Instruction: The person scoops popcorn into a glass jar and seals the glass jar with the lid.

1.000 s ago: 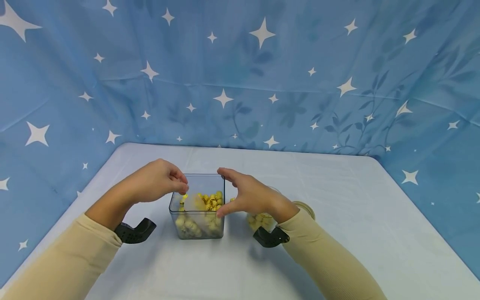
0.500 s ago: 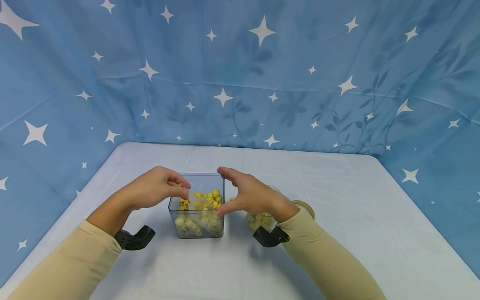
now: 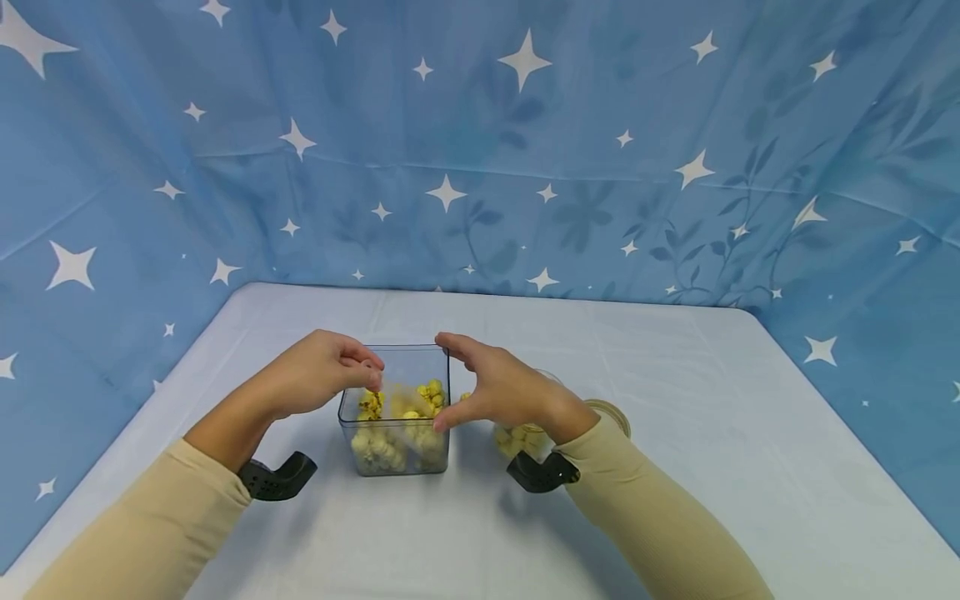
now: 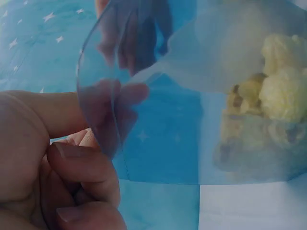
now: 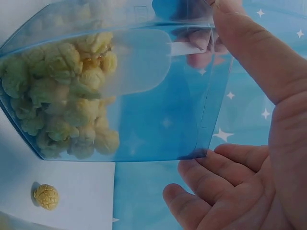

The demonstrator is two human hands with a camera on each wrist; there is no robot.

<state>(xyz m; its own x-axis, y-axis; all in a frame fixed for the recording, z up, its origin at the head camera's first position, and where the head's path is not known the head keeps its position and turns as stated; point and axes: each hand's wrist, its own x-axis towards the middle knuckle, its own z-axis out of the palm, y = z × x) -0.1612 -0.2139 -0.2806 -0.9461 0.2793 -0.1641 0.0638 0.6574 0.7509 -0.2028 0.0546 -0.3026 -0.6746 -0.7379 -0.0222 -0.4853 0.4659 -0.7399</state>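
A clear square plastic container [image 3: 412,362] of yellow popcorn [image 3: 371,405] stands left of the table's middle. My left hand [image 3: 322,372] reaches over its left rim and pinches the narrow handle of a translucent white scoop [image 5: 144,67]. The scoop's broad, rounded blade lies inside among the popcorn, seen through the walls in both wrist views. On the container's right side, my right hand [image 3: 498,387] holds it, with the thumb at the front corner and fingers toward the back corner.
Behind my right wrist, partly hidden, stands a clear jar [image 3: 517,443] of popcorn. A gold-coloured ring-like lid [image 3: 613,417] lies right of it. One loose popcorn piece [image 5: 46,196] sits on the white tablecloth [image 3: 675,467] beside the container. A starry blue curtain hangs behind.
My left hand has moved slightly right and down with the scoop, and the popcorn around the blade has shifted. My right hand and the container stay about where they were.
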